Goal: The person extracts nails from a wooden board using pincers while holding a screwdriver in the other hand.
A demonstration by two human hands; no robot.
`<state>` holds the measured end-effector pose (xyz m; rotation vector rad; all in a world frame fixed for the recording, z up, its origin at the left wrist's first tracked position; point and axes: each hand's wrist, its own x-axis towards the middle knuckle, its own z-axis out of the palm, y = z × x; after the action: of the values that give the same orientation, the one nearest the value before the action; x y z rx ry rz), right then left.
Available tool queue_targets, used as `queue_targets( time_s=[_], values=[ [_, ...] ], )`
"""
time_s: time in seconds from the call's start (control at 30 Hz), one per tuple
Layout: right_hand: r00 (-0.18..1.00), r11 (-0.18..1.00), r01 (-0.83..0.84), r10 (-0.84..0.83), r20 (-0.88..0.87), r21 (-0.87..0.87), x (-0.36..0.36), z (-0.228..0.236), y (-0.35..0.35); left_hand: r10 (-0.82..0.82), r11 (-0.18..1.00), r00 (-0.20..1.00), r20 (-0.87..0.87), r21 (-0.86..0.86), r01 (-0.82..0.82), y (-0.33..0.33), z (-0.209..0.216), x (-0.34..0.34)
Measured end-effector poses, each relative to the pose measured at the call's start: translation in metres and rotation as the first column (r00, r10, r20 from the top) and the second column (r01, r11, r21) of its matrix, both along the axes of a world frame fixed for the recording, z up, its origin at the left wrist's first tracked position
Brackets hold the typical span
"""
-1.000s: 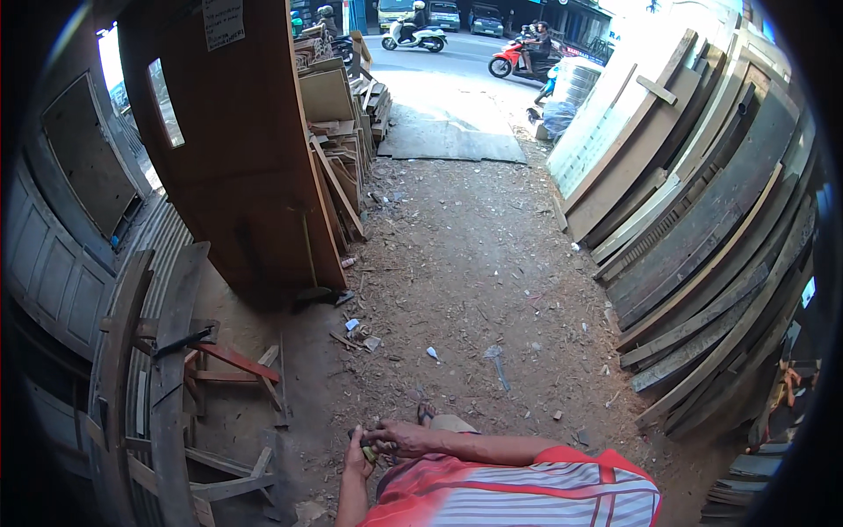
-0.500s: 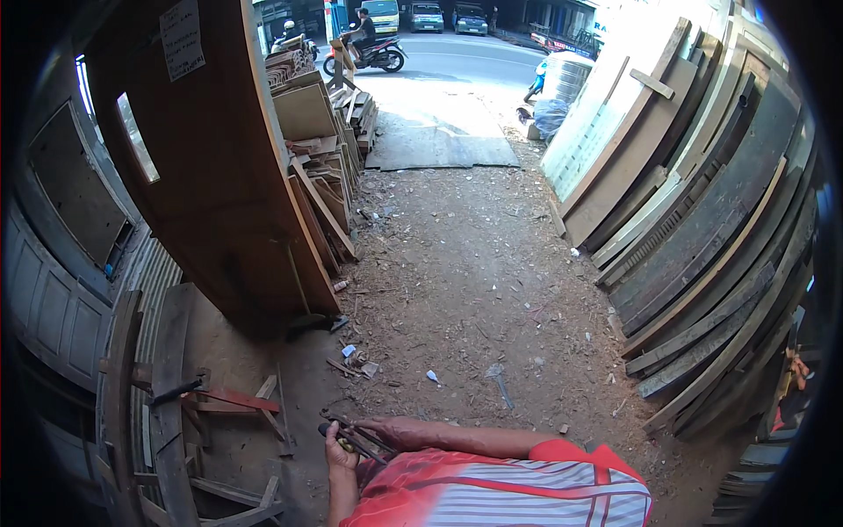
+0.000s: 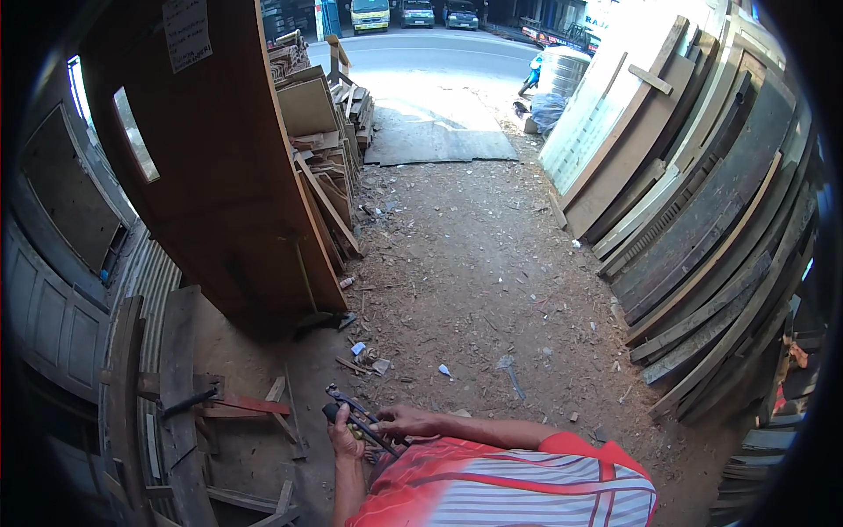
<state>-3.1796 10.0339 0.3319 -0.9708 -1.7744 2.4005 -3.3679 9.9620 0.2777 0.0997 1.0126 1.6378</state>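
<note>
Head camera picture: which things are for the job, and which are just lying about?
Seemingly for the job:
dark tools, bunched together, exact kinds unclear;
left hand, gripping them;
right hand, close up against them.

Seemingly just there:
big brown panel, on the left;
wooden boards, leaning on the right;
white scrap, on the ground.

I count two hands: one left hand (image 3: 346, 446) and one right hand (image 3: 404, 422). There is one long tool (image 3: 356, 408) and one small dark-and-yellow thing (image 3: 331, 411). I see one red striped shirt (image 3: 527, 487). One big brown door (image 3: 219, 211) has one thin window (image 3: 136, 133) and one paper sheet (image 3: 187, 33). Over the road are three parked vehicles — one yellow truck (image 3: 370, 16) and two more (image 3: 416, 12). There is one blue motorbike (image 3: 530, 77), partly hidden. On the right stand more than ten boards (image 3: 702, 250) — too squashed together to count exactly.
</note>
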Motion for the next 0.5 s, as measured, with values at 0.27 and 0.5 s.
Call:
queue_targets(
  time_s=[0.27,0.5],
  values=[
    [0.999,0.993,0.014,-0.019,-0.048,-0.115,-0.093,0.006,-0.037,-0.010,0.999,0.982,-0.188,-0.037,0.003,-0.047,0.044,-0.078],
    [1.000,0.994,0.010,-0.011,-0.008,-0.109,-0.146,-0.009,-0.056,0.231,0.940,0.940,-0.252,-0.192,-0.283,-0.092,0.024,-0.119]
  ],
)
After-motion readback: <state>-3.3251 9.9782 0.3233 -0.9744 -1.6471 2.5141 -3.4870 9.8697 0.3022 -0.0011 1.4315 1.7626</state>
